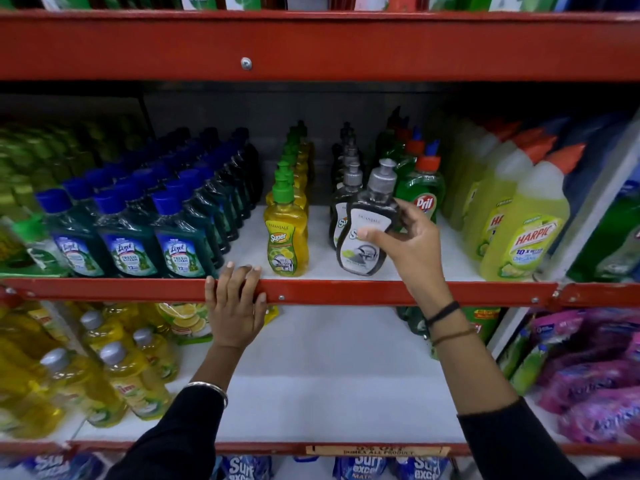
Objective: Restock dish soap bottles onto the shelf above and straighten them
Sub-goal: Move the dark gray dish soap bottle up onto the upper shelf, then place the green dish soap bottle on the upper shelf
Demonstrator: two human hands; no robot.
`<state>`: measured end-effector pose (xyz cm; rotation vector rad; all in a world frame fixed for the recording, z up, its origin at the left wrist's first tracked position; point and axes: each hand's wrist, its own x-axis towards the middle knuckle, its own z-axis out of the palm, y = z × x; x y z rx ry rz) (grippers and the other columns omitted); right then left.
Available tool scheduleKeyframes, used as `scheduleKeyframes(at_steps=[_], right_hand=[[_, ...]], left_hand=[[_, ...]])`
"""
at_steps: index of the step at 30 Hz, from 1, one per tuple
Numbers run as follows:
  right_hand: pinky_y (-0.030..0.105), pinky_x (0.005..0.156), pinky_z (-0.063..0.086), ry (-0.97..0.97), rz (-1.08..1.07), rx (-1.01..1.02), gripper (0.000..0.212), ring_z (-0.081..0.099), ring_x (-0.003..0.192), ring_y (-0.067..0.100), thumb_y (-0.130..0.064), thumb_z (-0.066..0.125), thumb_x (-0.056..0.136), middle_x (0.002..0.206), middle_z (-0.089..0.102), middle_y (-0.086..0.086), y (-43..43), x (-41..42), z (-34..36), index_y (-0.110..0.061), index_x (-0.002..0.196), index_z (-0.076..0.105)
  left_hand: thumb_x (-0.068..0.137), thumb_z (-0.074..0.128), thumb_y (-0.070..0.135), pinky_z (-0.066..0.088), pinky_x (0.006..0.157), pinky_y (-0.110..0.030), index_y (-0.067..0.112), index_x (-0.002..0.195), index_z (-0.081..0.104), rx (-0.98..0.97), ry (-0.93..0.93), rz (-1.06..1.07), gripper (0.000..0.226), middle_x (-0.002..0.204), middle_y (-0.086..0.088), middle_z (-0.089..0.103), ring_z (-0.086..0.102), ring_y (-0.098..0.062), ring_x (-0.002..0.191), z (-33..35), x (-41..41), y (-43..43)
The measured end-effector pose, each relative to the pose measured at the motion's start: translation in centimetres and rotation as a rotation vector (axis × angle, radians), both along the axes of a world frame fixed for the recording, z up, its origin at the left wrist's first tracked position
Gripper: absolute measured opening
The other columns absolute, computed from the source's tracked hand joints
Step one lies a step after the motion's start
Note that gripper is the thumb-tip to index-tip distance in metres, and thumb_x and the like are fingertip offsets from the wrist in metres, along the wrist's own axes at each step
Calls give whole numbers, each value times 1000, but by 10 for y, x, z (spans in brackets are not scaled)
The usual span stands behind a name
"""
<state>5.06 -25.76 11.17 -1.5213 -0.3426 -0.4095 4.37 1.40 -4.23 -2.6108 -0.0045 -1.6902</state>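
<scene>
My right hand [408, 242] grips a dark grey dish soap bottle [363, 251] with a grey cap and white label, tilted slightly at the front of the middle shelf [398, 292]. Behind it runs a row of matching grey bottles [348, 174]. To its left stands a row of yellow dish soap bottles [286, 237] with green caps. My left hand [235, 306] rests on the red front rail of that shelf, fingers curled over its edge, holding no bottle.
Dark green Lizol bottles [128, 244] fill the shelf's left; green Pril bottles [422, 192] and yellow Harpic bottles [526, 233] stand at the right. The lower shelf [329, 375] holds yellow bottles [114, 372] left and pink pouches [595, 368] right. A red beam [311, 46] spans overhead.
</scene>
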Motion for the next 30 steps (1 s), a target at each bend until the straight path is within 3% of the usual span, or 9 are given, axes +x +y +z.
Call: scheduleKeyframes(at_steps=[3, 10, 17, 20, 25, 30], right_hand=[[47, 87, 56, 25, -26, -75, 54, 69, 93, 20, -14, 86, 59, 102, 72, 4, 10, 22, -7, -16, 108, 63], [43, 91, 54, 79, -13, -144, 54, 66, 97, 20, -14, 85, 60, 101, 69, 2, 16, 42, -26, -26, 105, 60], [27, 87, 51, 35, 36, -257, 56, 63, 102, 17, -20, 79, 71, 108, 64, -1, 8, 35, -26, -18, 121, 54], [24, 86, 50, 8, -20, -232, 54, 61, 101, 14, -23, 75, 76, 114, 61, -4, -11, 20, -27, -19, 124, 51], [24, 88, 49, -234, -305, -140, 36, 62, 101, 12, -18, 69, 82, 108, 64, -8, -74, -8, -21, -25, 114, 54], [27, 88, 47, -316, -684, -31, 30, 59, 99, 12, -15, 67, 82, 106, 62, 1, -156, -10, -4, -26, 107, 54]], left_hand=[[100, 26, 39, 6, 118, -42, 13, 129, 46, -3, -2, -5, 44, 127, -7, 46, 30, -26, 133, 1, 0, 1], [100, 25, 39, 7, 117, -43, 14, 130, 45, 6, 2, -7, 44, 129, -7, 46, 29, -26, 134, 0, 0, 1], [98, 29, 40, 1, 120, -48, 11, 140, 38, -45, 73, 10, 51, 143, -12, 39, 24, -29, 141, 3, -9, -12], [96, 34, 39, -5, 118, -52, 13, 144, 33, -53, 81, -29, 54, 149, -13, 33, 14, -22, 147, 7, -14, -40], [97, 34, 38, -9, 117, -49, 20, 151, 19, 29, -6, -112, 58, 162, -1, 5, 5, -19, 149, 33, -9, -96], [99, 34, 39, -10, 117, -45, 19, 152, 19, 7, -67, -112, 58, 162, -3, 5, 2, -23, 149, 62, 11, -123]])
